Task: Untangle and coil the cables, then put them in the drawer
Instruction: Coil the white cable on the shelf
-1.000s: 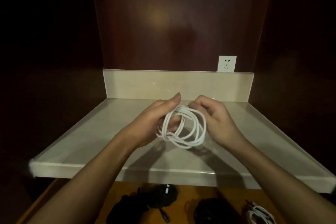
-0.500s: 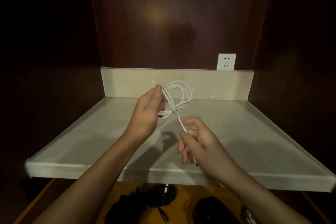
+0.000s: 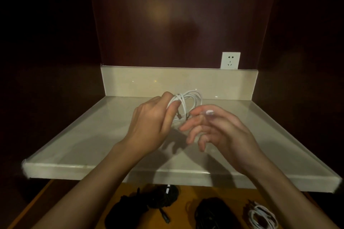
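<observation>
— While both hands are raised over it, what is the biggest thing here?
— A pale stone counter [image 3: 78, 145], with a wall socket [image 3: 230, 60] above its back edge. Below the front edge lies an open wooden drawer [image 3: 182, 194] holding black cable bundles [image 3: 149, 204] and a coiled white cable [image 3: 262, 216].
— And the hands?
— The left hand [image 3: 149, 124] has its fingers curled round a looped white cable [image 3: 188, 102], held above the counter's middle. The right hand [image 3: 219, 128] is blurred just beside it; its thumb and forefinger seem to pinch a small white plug end [image 3: 210, 112], the other fingers loose and spread.
</observation>
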Motion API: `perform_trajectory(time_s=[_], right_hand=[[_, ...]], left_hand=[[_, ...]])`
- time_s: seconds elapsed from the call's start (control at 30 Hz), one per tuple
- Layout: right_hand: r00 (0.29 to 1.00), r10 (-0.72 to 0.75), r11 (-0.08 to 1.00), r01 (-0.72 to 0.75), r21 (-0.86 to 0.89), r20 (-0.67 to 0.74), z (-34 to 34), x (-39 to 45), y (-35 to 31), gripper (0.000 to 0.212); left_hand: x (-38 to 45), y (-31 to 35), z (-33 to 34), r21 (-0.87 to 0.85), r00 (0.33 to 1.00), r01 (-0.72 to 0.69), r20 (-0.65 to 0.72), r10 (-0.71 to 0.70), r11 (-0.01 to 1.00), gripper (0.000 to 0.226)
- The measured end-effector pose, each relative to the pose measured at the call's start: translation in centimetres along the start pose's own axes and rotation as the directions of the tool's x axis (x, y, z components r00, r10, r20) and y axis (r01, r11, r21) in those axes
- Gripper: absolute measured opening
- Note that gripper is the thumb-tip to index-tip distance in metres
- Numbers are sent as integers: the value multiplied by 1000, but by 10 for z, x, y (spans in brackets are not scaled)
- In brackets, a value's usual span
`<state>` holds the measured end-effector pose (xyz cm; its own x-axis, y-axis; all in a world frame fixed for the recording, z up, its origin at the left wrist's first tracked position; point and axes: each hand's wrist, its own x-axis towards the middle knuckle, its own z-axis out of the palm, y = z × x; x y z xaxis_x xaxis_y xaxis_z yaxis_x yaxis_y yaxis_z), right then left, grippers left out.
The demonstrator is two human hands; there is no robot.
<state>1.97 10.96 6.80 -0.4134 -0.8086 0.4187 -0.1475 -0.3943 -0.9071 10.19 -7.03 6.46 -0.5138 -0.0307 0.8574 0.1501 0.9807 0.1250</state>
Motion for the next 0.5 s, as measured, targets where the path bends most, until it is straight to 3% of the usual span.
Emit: perform_trajectory(time_s=[0.1,0.27,0.43,0.5], right_hand=[[989,-106,988,94,-120,-100,6,2,6,31],[915,-230,973,205,-109,-331,16,6,17,33],[873,-269,963,257,-85,-407,17,11,23,41],[872,-256,960,279,-5,-418,20,14,21,43]], left_hand=[[-1,1,-3,-19,999,-11,40,12,1000,29],[-5,10,-1,-190,995,23,98,-4,982,22],[-17,28,14,-373,950,311,146,-276,874,41],[-19,38,19,-507,904,413,129,-407,757,50]])
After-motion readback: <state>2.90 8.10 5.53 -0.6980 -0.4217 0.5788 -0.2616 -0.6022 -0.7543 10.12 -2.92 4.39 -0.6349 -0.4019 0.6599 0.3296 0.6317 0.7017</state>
